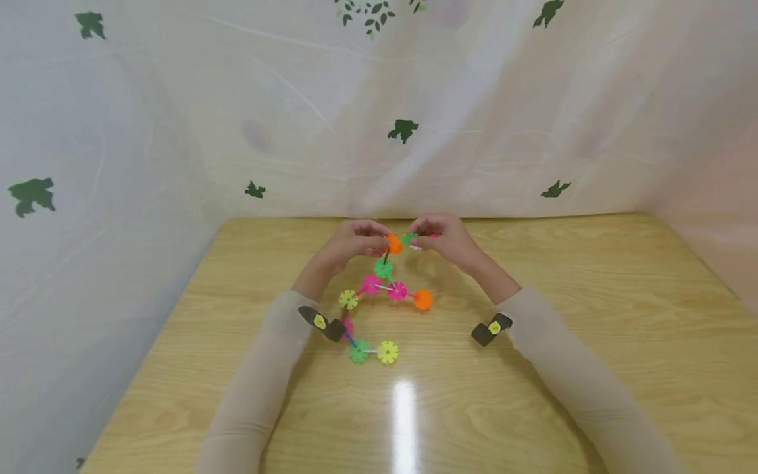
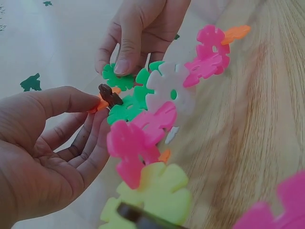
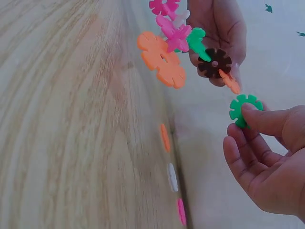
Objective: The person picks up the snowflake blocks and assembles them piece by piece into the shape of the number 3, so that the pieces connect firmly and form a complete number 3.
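Note:
My left hand [image 1: 355,243] pinches an orange notched disc [image 1: 393,243] at the end of a linked chain of plastic snowflake discs. From it the chain runs through a brown disc [image 3: 214,63] and a green disc [image 1: 383,268] to pink discs [image 1: 371,284], and one branch ends in another orange disc [image 1: 423,300]. The other branch goes by a yellow-green disc [image 1: 348,299] to a yellow one [image 1: 387,352] nearest me. My right hand [image 1: 447,240] holds a single green disc [image 3: 246,108] between thumb and fingers, close beside the held orange disc and apart from it.
Loose orange [image 3: 165,137], white [image 3: 172,176] and pink [image 3: 181,212] discs lie on the wooden table [image 1: 533,408] near its far edge, by my right hand. A pale curtain [image 1: 331,131] with green bird shapes hangs behind the table.

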A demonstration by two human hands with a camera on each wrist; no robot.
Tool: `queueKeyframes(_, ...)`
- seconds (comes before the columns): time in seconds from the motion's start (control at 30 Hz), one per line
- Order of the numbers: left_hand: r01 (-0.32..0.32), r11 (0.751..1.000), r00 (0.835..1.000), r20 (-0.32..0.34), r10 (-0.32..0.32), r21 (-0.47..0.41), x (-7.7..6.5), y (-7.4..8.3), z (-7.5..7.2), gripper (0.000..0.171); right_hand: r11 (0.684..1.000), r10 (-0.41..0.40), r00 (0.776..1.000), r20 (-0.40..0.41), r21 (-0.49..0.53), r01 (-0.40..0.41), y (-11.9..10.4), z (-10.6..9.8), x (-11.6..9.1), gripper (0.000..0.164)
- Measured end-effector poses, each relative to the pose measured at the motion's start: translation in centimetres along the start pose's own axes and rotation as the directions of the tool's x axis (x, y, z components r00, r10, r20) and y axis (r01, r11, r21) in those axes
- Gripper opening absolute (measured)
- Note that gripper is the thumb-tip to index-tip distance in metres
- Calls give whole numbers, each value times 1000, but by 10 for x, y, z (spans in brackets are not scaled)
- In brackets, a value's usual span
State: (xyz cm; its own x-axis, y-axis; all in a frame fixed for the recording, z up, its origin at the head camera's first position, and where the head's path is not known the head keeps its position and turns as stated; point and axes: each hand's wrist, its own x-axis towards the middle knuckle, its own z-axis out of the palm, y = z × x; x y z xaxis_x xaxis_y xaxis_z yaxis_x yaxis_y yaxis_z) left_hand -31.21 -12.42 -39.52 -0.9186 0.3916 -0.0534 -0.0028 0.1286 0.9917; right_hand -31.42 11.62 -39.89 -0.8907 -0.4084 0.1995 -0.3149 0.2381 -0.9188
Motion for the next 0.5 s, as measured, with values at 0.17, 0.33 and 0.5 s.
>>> queueKeyframes(0.17, -1, 1000, 1000, 1, 1, 9, -1, 1, 0, 26, 1000, -23, 1000, -8, 13, 23, 0, 2, 0, 13)
queueKeyframes(0.33, -4, 1000, 1000, 7, 4, 13, -1, 2, 1, 25, 998, -27, 1000, -5, 52, 28, 1, 2, 0, 13)
queueKeyframes(0.5, -8, 1000, 1000, 18, 8, 17, -2, 3, 2, 25, 997, -27, 1000, 0, 76, 26, 1, 2, 0, 14)
